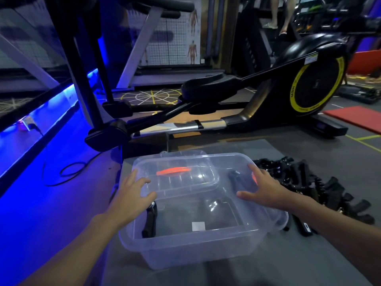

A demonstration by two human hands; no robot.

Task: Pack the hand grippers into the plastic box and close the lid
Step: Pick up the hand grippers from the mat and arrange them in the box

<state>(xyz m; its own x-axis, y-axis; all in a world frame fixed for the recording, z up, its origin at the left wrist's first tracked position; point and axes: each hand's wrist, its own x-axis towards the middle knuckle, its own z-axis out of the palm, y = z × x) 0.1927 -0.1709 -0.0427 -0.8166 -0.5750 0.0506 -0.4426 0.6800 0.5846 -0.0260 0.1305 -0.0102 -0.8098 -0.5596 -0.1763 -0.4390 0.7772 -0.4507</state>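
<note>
A clear plastic box (198, 250) stands on the grey floor mat in front of me. Its clear lid (185, 182), with an orange strip on it, lies tilted over the box's far half. My left hand (132, 195) grips the lid's left end, fingers on top. My right hand (266, 188) is spread over the box's right rim, and I cannot tell whether it touches the lid. One black hand gripper (150, 220) lies along the box's left wall and another (235, 178) shows by my right thumb. A pile of black hand grippers (309, 182) lies to the right of the box.
A black elliptical trainer (299, 85) with a yellow-ringed flywheel stands just beyond the box. A black cable (68, 172) loops on the floor at left beside a blue-lit ledge. Red mats (358, 118) lie at far right. A person's legs show on a machine far behind.
</note>
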